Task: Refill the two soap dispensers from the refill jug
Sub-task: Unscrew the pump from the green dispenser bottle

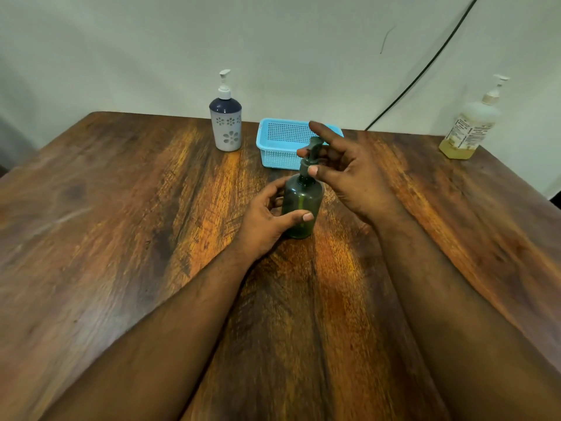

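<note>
A broad wooden table point(121, 226) fills the room's near side. At its far right corner stands the refill jug point(469, 129), yellowish liquid low inside. A blue basket point(274, 147) sits mid-back; its contents are hidden behind the right hand point(349, 174), whose thumb and fingers pinch the pump of the green dispenser point(302, 208). The left hand point(267, 220) curls around that bottle. The white flowered dispenser point(226, 123) is opaque.
</note>
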`<state>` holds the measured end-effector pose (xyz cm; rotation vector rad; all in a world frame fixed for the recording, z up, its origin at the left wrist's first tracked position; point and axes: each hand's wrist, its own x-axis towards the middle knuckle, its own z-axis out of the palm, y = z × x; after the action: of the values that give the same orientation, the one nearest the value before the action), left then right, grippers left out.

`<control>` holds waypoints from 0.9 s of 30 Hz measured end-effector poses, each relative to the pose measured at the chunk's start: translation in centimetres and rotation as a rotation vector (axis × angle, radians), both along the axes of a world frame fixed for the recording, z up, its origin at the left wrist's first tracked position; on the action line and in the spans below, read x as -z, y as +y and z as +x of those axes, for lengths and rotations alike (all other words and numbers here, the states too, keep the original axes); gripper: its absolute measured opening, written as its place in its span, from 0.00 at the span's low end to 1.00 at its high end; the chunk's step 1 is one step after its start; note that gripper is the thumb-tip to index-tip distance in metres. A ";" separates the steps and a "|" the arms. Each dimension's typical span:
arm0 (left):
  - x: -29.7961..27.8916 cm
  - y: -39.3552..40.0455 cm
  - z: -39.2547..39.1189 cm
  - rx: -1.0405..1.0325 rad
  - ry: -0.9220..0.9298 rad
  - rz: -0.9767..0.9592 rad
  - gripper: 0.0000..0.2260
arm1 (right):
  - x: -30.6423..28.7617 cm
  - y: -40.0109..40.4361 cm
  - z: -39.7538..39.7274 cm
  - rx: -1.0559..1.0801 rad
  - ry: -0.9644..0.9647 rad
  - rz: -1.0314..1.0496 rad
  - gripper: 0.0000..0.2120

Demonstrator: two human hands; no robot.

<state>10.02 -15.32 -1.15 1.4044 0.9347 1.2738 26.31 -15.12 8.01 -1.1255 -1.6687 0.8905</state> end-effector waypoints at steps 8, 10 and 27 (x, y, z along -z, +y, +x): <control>0.0 0.0 0.0 0.002 -0.001 -0.006 0.29 | -3.2 -0.6 0.1 0.002 0.114 0.112 0.33; -0.1 -0.1 0.0 -0.001 0.001 -0.012 0.29 | -4.5 -1.1 0.3 0.026 0.142 0.170 0.31; -0.6 -0.3 -2.8 0.042 0.089 -0.071 0.41 | -9.4 -3.4 -3.7 -0.183 -0.107 0.451 0.23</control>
<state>7.21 -15.63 -0.60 1.4275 0.9956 1.1439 22.66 -18.51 17.42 -0.7302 -1.9603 0.5279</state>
